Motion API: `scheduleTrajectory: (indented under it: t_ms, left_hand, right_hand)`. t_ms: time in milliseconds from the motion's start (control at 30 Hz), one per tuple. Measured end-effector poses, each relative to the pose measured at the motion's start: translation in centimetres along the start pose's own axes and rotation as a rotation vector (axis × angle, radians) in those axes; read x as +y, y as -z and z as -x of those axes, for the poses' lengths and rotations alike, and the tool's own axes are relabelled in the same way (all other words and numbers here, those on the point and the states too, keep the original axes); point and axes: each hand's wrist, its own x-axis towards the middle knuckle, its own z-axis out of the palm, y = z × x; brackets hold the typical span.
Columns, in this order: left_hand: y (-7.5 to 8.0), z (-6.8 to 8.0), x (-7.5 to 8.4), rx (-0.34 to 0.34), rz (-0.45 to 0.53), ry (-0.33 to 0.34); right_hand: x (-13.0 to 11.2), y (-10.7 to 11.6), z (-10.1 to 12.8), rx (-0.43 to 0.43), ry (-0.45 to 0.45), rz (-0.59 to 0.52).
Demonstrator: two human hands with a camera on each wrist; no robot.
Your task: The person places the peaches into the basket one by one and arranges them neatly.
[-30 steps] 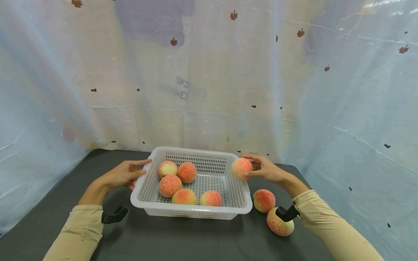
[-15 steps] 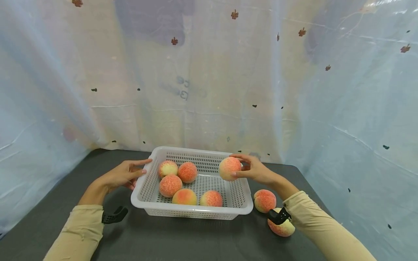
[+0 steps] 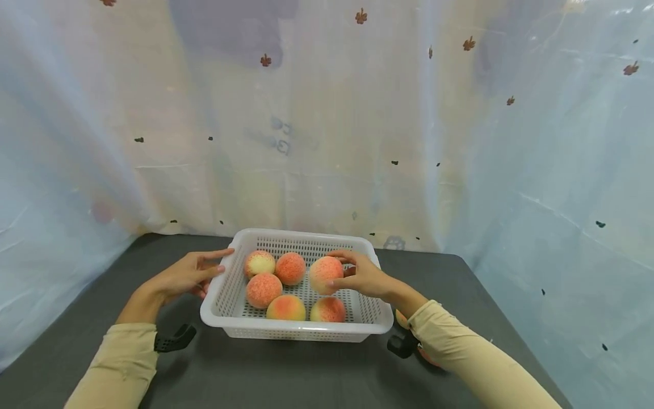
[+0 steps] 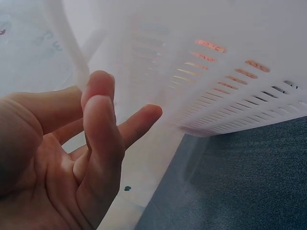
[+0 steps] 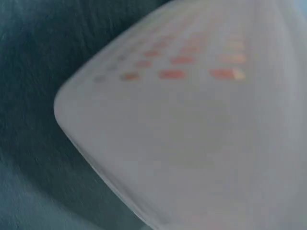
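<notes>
Lower centre of frame | peach (image 3: 325, 274) pinched by right hand (image 3: 364, 278) grip over basket (image 3: 380, 321) | left hand (image 3: 190, 274) spread at rim | risk: dropped peach may knock packed peaches (image 3: 264, 289).

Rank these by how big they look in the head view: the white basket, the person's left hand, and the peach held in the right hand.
1. White basket, clearly the largest.
2. Left hand, which rests against the basket's left side.
3. Held peach, gripped by the right hand over the basket, looks smallest.

All three sit at a similar distance, so the order seems sound.

Dark table (image 3: 286, 375) before sheer curtain (image 3: 327, 130) (leaf-dotted)
</notes>
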Motion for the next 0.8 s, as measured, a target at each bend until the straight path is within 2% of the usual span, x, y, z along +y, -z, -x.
scheduleTrajectory:
  t_ms: [133,333,567,800]
  left_hand:
    - [0.1,0.0,-0.1,-0.005,0.001,0.006]
    - [0.3,-0.2,0.1,-0.001,-0.003,0.016]
    - [0.3,-0.3,-0.1,-0.007,-0.003,0.014]
    - [0.3,-0.4,-0.1,0.014,-0.006,0.02]
  right_hand:
    - [0.1,-1.3,-0.4,0.008,-0.03,-0.017]
    - [-0.4,-1.9,-1.0,0.028,-0.064,-0.022]
    - [-0.9,-2.3,-1.9,0.061,-0.096,0.026]
    - [-1.6,-2.7,-2.6,0.075,-0.193,0.072]
